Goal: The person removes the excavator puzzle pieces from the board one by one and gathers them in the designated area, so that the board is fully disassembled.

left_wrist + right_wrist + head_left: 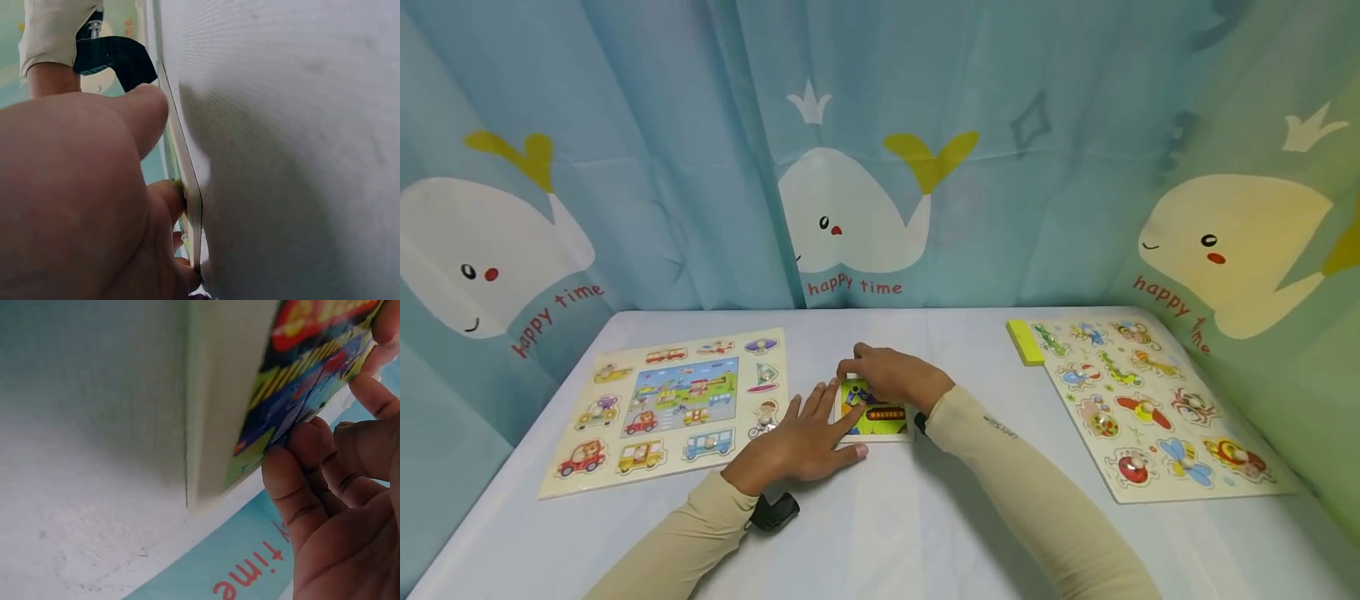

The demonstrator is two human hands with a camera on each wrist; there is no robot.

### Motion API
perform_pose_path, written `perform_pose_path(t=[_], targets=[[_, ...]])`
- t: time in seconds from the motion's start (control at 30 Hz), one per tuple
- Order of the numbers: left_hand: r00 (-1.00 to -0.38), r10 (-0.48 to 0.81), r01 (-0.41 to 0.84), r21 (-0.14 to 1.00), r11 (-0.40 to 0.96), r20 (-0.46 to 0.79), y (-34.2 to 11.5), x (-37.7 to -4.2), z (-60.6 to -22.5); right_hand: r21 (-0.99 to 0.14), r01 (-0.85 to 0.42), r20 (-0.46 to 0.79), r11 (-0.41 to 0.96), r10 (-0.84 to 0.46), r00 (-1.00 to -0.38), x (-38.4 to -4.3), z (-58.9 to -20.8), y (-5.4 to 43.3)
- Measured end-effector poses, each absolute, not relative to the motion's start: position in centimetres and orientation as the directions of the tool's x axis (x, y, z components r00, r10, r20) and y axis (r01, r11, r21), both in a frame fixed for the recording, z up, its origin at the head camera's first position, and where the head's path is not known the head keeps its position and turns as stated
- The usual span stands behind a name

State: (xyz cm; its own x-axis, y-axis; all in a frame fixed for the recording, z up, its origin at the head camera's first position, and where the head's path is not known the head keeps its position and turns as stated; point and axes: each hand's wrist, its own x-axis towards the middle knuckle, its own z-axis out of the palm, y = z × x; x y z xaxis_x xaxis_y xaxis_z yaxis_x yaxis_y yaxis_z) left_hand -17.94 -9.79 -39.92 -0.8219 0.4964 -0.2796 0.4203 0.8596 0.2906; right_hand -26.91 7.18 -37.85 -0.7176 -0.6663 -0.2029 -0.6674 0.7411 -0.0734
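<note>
A small square picture board [891,427], with a colourful construction-vehicle picture and a pale wooden border, lies flat on the table. My left hand [797,443] spreads its straight fingers over the board's left side, one finger reaching onto the picture. Seen in the left wrist view, the fingertips sit along the board's pale edge [181,144] and the thumb stays beside it. My right hand [895,373] bends over the far side from the right. In the right wrist view its loosely bent fingers [294,487] touch the picture's far edge, with no piece visible between thumb and fingers.
On the left lies a large vehicle puzzle board [568,475]. A large insect puzzle board [1157,425] lies on the right, a yellow block [1025,342] at its far left corner. A blue whale-print curtain [700,167] hangs behind the white table [887,533].
</note>
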Motion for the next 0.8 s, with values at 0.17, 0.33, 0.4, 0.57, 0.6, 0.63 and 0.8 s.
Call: perform_pose_path(t=[0.17, 0.33, 0.4, 0.57, 0.6, 0.63, 0.8], targets=[[-0.822, 0.498, 0.428, 0.276, 0.861, -0.278, -9.8, -17.99, -39.95, -0.01, -0.703, -0.18, 0.711, -0.693, -0.698, -26.9, -37.94, 6.92], [-0.822, 0.499, 0.426, 0.285, 0.859, -0.275, -9.85, -18.06, -40.0, 0.039, -0.735, -0.16, 0.676, -0.722, -0.673, -26.73, -38.12, 6.91], [-0.823, 0.497, 0.423, 0.286, 0.86, -0.275, -9.87, -18.05, -39.92, 0.043, -0.748, -0.153, 0.662, -0.736, -0.66, -26.67, -38.11, 6.89], [-0.823, 0.495, 0.421, 0.289, 0.86, -0.277, -9.88, -17.9, -39.63, 0.05, -0.767, -0.132, 0.639, -0.757, -0.64, -26.65, -38.07, 6.72], [-0.822, 0.498, 0.423, 0.289, 0.859, -0.277, -9.85, -17.88, -39.6, 0.057, -0.77, -0.129, 0.635, -0.76, -0.637, -26.67, -38.06, 6.71], [-0.821, 0.5, 0.426, 0.287, 0.858, -0.277, -9.81, -17.89, -39.59, 0.061, -0.772, -0.129, 0.633, -0.762, -0.635, -26.7, -38.06, 6.71], [-0.816, 0.506, 0.433, 0.285, 0.855, -0.279, -9.61, -17.79, -39.81, 0.056, -0.775, -0.131, 0.63, -0.765, -0.631, -26.6, -38.38, 6.7]])
